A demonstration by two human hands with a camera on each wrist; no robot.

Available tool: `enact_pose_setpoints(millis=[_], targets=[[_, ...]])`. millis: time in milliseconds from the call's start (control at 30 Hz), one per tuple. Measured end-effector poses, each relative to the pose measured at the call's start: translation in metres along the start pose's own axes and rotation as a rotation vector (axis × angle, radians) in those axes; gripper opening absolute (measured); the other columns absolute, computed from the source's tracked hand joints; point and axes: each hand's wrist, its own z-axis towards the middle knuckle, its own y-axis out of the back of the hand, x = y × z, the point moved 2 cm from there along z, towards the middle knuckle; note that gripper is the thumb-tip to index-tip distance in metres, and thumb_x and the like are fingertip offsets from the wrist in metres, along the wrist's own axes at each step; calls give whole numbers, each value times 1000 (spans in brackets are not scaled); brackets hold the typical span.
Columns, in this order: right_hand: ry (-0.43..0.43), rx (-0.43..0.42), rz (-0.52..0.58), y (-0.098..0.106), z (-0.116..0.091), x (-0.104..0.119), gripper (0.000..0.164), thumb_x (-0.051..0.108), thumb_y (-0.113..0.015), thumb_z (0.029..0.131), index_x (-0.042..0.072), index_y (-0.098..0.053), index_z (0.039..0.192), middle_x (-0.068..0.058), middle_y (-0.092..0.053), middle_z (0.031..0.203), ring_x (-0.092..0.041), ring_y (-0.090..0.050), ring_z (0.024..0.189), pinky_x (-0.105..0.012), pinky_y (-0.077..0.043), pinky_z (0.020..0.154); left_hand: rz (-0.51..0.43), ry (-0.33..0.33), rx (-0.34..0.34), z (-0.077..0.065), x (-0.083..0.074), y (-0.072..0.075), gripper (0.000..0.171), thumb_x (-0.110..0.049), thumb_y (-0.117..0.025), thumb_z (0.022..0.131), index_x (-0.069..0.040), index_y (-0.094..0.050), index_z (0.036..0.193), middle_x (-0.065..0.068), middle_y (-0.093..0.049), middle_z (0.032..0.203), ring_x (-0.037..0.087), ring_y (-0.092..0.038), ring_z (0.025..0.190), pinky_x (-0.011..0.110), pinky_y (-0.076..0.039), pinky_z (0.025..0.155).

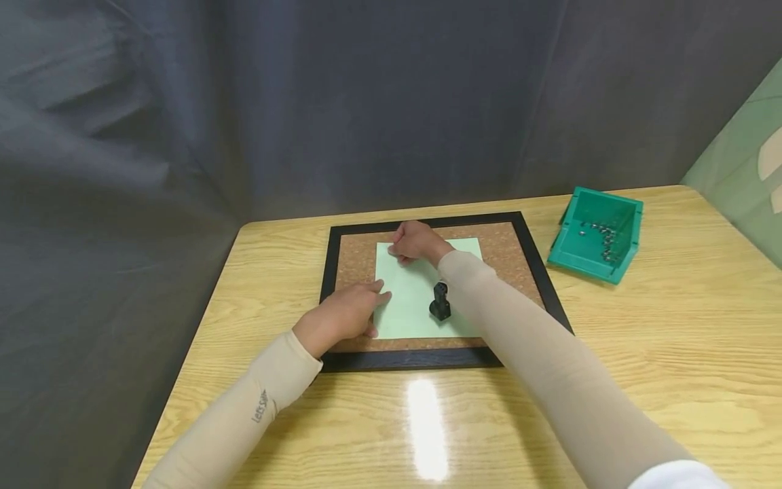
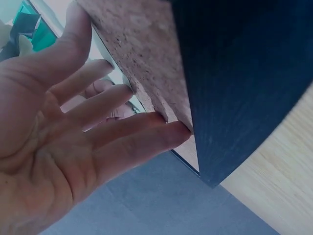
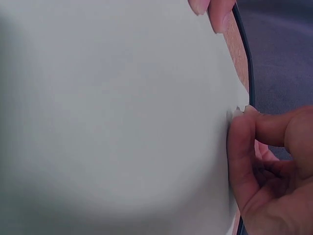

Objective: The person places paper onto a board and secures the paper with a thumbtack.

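A pale green sheet of paper (image 1: 409, 305) lies on a cork board (image 1: 356, 261) with a black frame (image 1: 421, 358). My left hand (image 1: 345, 311) rests with extended fingers along the sheet's left edge; in the left wrist view its fingertips (image 2: 183, 132) touch down on the cork beside the frame. At the sheet's upper left corner is my right hand (image 1: 418, 242). Its thumb and forefinger are pinched together at the paper in the right wrist view, on what looks like a small thumbtack (image 3: 239, 108), mostly hidden by the fingertips.
A green plastic bin (image 1: 589, 248) with several small shiny metal pieces (image 1: 607, 241) stands right of the board on the wooden table (image 1: 690, 326). Dark cloth (image 1: 391, 102) hangs behind and to the left. A black camera mount (image 1: 440, 303) sticks out from my right wrist.
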Motion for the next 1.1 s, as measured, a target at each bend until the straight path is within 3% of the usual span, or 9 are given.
enact_pose_setpoints(millis=[233, 467, 833, 1000, 1100], targets=[[-52, -15, -37, 3, 0, 4, 23, 22, -67, 96, 9, -51, 107, -1, -65, 81, -9, -66, 66, -31, -57, 82, 122, -14, -5, 2, 1, -1, 76, -34, -77, 84, -16, -44, 151, 9, -35, 161, 32, -46, 141, 43, -48, 107], [-67, 13, -164, 4, 2, 11, 23, 24, -66, 97, 9, -52, 108, -1, -65, 82, -13, -67, 71, -32, -54, 83, 133, 7, -3, 3, -2, 2, 77, -35, -77, 82, -17, -46, 150, 7, -38, 160, 33, -47, 140, 43, -49, 105], [-14, 99, -123, 2, 6, 7, 18, 21, -62, 99, 12, -49, 92, 1, -62, 81, -8, -65, 70, -28, -57, 79, 153, 54, 35, 3, -6, 0, 81, -37, -79, 78, -19, -45, 150, 7, -37, 160, 33, -47, 139, 46, -49, 105], [-13, 72, -150, 2, 5, 8, 19, 21, -66, 97, 12, -51, 90, 1, -64, 80, -10, -66, 70, -28, -57, 77, 200, 82, 56, 6, -9, 0, 83, -39, -77, 78, -22, -43, 152, 5, -35, 161, 32, -47, 140, 46, -50, 104], [-11, 57, -158, 3, 4, 10, 20, 22, -66, 97, 12, -51, 90, 0, -64, 80, -10, -66, 69, -27, -56, 75, 247, 77, 44, 8, -11, 0, 79, -36, -80, 79, -20, -48, 149, 6, -41, 158, 31, -52, 135, 44, -52, 102]])
